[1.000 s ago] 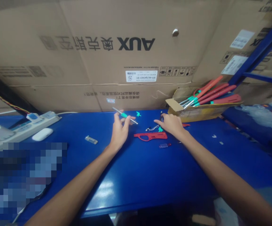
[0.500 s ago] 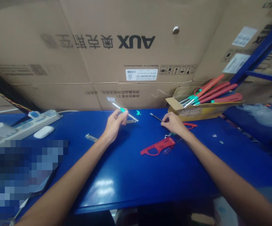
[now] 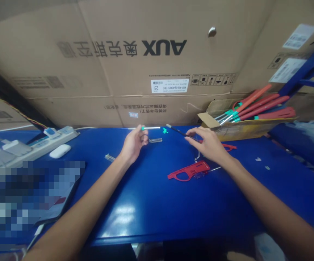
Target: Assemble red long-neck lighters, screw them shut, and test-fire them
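My left hand (image 3: 134, 144) pinches a thin silvery rod (image 3: 153, 127) with a green collar; the rod lies nearly level near the table's back edge. Between the thumb and fingers of my right hand (image 3: 207, 142) is a slim black stick (image 3: 177, 131) with a pale tip pointing left. A small green piece (image 3: 165, 131) sits between the hands. Below it and to the left is a clear narrow part (image 3: 156, 140). Nearer me lies a red plastic shell (image 3: 185, 172) with an oval opening. Another red part (image 3: 229, 147) is partly hidden behind my right hand.
At the back right, a cardboard box (image 3: 243, 131) holds several red-handled items. A power strip (image 3: 48, 139), a white case (image 3: 60, 151) and a dark-edged pixelated object (image 3: 61, 195) are on the left. Large cartons (image 3: 113, 79) stand behind the blue table (image 3: 146, 203).
The rod in my left hand has turned from slanted to nearly level. My right hand's fingers have spread somewhat around the black stick. The whole view has shifted slightly, with things appearing further right.
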`<state>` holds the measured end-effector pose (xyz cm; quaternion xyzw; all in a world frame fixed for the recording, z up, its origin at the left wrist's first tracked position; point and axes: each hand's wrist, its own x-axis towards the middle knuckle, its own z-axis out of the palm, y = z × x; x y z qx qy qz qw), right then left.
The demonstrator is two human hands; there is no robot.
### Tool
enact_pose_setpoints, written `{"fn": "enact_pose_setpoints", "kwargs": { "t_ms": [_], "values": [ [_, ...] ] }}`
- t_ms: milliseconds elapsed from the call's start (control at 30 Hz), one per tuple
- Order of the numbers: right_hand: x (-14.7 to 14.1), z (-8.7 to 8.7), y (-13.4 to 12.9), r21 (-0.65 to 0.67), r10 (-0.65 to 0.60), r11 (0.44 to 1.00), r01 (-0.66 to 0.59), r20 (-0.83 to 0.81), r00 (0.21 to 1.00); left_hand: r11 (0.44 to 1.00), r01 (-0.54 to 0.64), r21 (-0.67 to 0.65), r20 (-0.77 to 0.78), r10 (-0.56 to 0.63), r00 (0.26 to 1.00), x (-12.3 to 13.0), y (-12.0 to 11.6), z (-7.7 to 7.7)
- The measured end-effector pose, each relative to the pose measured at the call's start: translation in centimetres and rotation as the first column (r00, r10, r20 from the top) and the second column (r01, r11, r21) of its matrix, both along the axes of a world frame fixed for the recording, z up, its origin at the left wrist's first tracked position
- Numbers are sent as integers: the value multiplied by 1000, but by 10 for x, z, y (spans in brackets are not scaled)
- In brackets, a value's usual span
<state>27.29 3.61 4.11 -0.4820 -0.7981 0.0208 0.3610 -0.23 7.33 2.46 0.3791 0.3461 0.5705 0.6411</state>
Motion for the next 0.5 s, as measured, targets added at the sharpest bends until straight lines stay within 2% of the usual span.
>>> {"fn": "enact_pose_setpoints", "kwargs": {
  "t_ms": [167,500],
  "values": [
    [-2,-4,-1,35,48,998,-51,84,995,999,31,-9,-15,-31,999,2,-3,-2],
    [-2,-5,-1,25,40,999,-43,90,995,1000,18,19,-100,-16,995,3,0,-6]
  ]
}}
